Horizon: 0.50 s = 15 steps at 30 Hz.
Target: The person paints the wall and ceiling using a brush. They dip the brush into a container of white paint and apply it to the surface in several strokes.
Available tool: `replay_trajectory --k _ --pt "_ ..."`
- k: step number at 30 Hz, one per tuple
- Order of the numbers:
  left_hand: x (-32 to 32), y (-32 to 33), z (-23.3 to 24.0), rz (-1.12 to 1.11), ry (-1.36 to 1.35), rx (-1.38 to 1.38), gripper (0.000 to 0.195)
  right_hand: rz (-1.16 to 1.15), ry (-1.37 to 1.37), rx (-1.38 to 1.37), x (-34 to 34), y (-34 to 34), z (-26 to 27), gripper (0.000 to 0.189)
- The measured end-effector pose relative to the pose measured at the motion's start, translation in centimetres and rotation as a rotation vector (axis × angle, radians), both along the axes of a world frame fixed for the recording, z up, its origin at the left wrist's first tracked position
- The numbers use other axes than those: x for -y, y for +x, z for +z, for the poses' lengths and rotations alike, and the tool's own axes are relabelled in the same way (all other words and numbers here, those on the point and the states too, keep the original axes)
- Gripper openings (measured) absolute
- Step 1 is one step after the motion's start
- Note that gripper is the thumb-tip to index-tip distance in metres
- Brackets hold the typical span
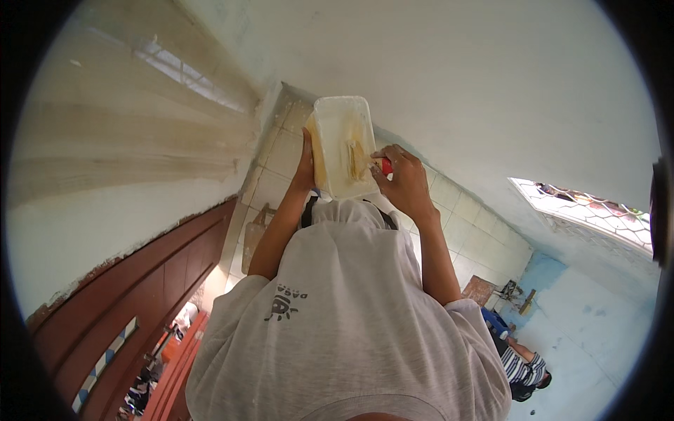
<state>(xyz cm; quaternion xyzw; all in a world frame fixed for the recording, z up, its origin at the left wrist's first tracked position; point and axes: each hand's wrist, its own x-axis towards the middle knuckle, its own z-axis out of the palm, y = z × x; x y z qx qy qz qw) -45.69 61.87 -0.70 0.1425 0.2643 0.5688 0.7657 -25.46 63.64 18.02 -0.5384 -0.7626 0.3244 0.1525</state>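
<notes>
A white plastic tub (331, 139), its inside smeared with cream-yellow paste, is held in front of my waist. My left hand (305, 166) grips its left side, the thumb along the outer wall and the other fingers hidden. My right hand (406, 176) pinches a small hand tool with a red part (387, 167) at the tub's right rim. The tool's working end reaches into the tub and is coated with paste; I cannot tell whether it is a brush or a scraper. Whitish smears mark my right fingertips.
A pale wall (432, 79) rises close ahead, meeting a patchy wall (131, 121) on the left. Lower left is a red-brown wooden door (174, 276). Pale tiles (466, 226) cover the floor. A grilled window (590, 210) is at right. A person in stripes (518, 366) is beside a blue container (493, 319).
</notes>
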Motion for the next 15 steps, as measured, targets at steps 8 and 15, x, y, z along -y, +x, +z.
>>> replay_trajectory --k 8,15 --pt "2.8 0.2 -0.8 0.079 -0.014 0.112 0.089 0.127 -0.019 -0.070 -0.1 -0.8 -1.7 0.030" --pt "4.3 3.5 1.3 0.291 -0.041 -0.014 0.089 0.337 -0.033 -0.260 -1.8 3.0 -3.0 0.053"
